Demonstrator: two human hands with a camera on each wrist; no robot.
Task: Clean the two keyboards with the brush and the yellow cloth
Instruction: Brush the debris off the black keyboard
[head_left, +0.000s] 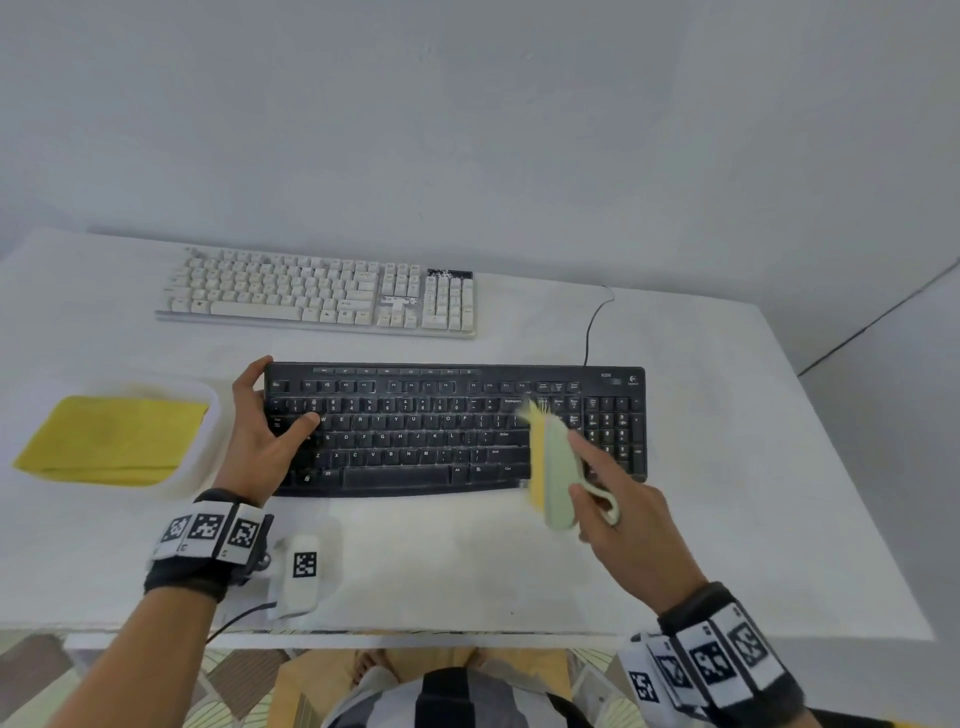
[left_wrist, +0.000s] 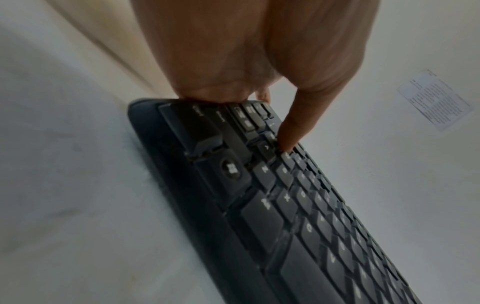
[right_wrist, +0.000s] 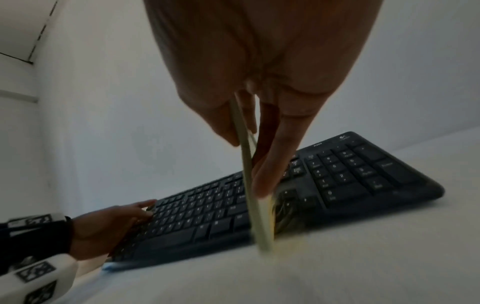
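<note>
A black keyboard (head_left: 415, 431) (left_wrist: 298, 205) (right_wrist: 350, 176) lies in front of me on the white table. My left hand (head_left: 265, 431) (left_wrist: 259, 61) grips its left end, thumb on the keys and fingers over the far edge. My right hand (head_left: 623, 509) (right_wrist: 259, 82) holds a pale green brush (head_left: 556, 467) (right_wrist: 255, 205) with yellow bristles, which lies across the keys between the main block and the number pad. A white keyboard (head_left: 322, 293) sits further back. The yellow cloth (head_left: 114, 441) lies folded in a white tray at the left.
The white tray (head_left: 202, 462) stands just left of my left hand. A black cable (head_left: 592, 322) runs from the black keyboard toward the wall. The table's front edge (head_left: 415, 631) is close to my body, its right edge (head_left: 857, 467) near the wall corner.
</note>
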